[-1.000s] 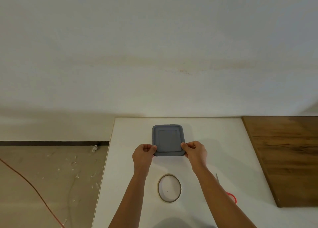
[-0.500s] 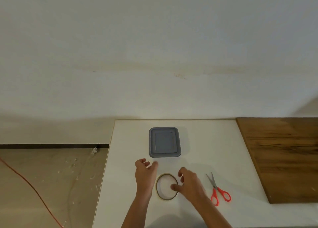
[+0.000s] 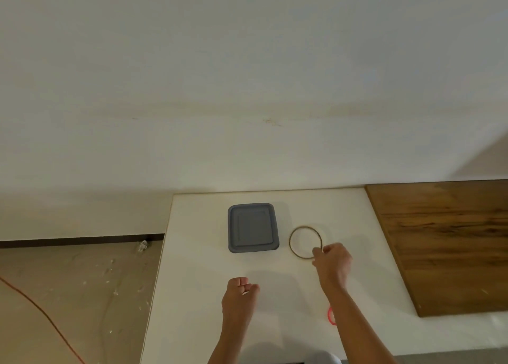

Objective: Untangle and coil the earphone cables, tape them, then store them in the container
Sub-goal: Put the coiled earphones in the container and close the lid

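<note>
Container (image 3: 253, 227): grey, lid on, flat on the white surface (image 3: 198, 253), toward the far edge, centre-left. Nothing is touching it. No earphone cables are in view anywhere; since the lid is closed, they may be inside, but I cannot tell.

Tape roll (image 3: 290, 242): a thin brownish ring lying flat just right of the container, apart from it. The right hand (image 3: 334, 260) is on its near-right rim, with the fingers (image 3: 319, 252) pinching the ring's edge between thumb and fingertips. It reads as placing or adjusting the roll beside the container so it is within reach for the taping step, though I cannot tell which.

Left hand (image 3: 239, 297): nearer the body, in front of the container, fingers loosely curled with nothing in them. Looks idle, parked clear of the work zone.

Scissors (image 3: 331, 316): only a red handle loop shows, the rest is hidden behind the right forearm, on the near right of the surface. Likely staged for cutting tape.

A wooden board (image 3: 445, 242) covers the surface's right side. On the left, the floor (image 3: 68, 295) has an orange cable (image 3: 41, 311) and small debris.

Judgement: a setup or tidy-up phase, with no coiling visible.
</note>
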